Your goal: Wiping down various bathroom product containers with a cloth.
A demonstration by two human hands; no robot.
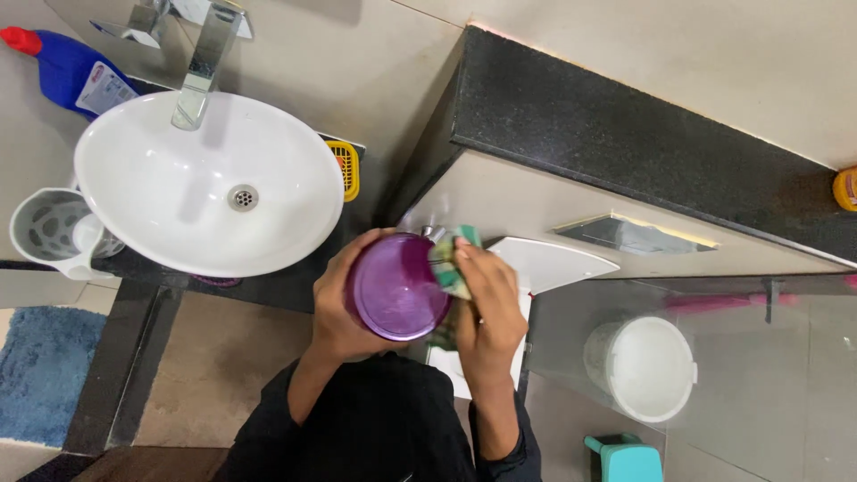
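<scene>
**Mia:** Below the white sink (178, 192), close to the person's tummy, both hands are busy. Can you see them?

**Tom:** Yes. What does the left hand (337, 308) have?

**Mia:** It holds a purple cup (395, 287). We look right down at its round purple end. The fingers (353, 254) bend around the cup's side and hug it tight. They are curled, not flat.

**Tom:** And the right hand (491, 308)?

**Mia:** It holds a green cloth (451, 263) with some yellow in it. The fingers are folded over the cloth and push it on the cup's right edge. The cloth touches the cup. Some of the cloth hangs down under the hand.

**Tom:** So both hands are closed?

**Mia:** Yes. One is closed on the cup and one on the cloth. The two hands are side by side, with the cup between them.

**Tom:** What is around them?

**Mia:** The sink sits on a dark counter (286, 286), up and to the left. A shiny tap (205, 62) stands over the sink. A blue bottle (71, 71) with a red cap lies behind it in the corner. A grey jug (49, 232) is at the left of the sink. A small yellow basket (346, 170) peeks out at the right of the sink.

**Tom:** And on the other side?

**Mia:** A white bucket (643, 366) stands on the floor behind glass. A little teal stool (625, 460) is near it. A blue mat (45, 375) lies on the floor far to the left.
</scene>
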